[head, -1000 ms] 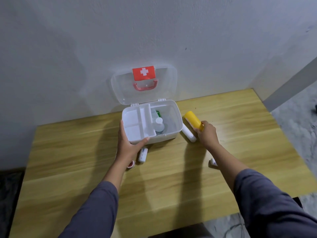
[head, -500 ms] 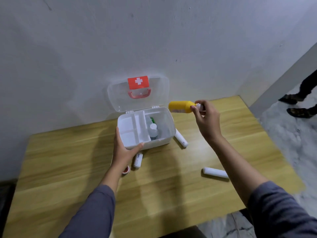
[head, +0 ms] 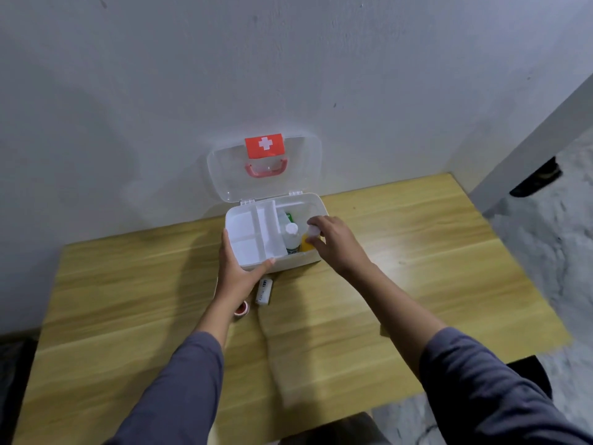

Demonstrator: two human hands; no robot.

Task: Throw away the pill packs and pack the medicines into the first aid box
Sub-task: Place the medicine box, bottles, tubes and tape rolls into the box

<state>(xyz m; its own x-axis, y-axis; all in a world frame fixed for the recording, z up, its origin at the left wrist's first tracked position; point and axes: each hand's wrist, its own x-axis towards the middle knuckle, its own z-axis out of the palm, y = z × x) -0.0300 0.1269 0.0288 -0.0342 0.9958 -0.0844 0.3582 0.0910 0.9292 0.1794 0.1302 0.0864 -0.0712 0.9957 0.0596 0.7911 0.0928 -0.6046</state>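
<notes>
Both arms wear long, loose sleeves of plain slate-grey cloth, left sleeve [head: 179, 390] and right sleeve [head: 491, 393], ending short of the wrists; bare hands.

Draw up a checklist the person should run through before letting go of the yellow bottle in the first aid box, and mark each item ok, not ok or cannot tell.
1. First aid box lid open: ok.
2. Left hand steadies the box's front corner: ok.
3. Yellow bottle inside the right compartment, beside the white bottle: ok.
4. Right hand grips the yellow bottle's cap: ok.
5. Yellow bottle resting on the box floor: cannot tell.
6. All medicines packed: not ok; a white tube lies on the table.
</notes>
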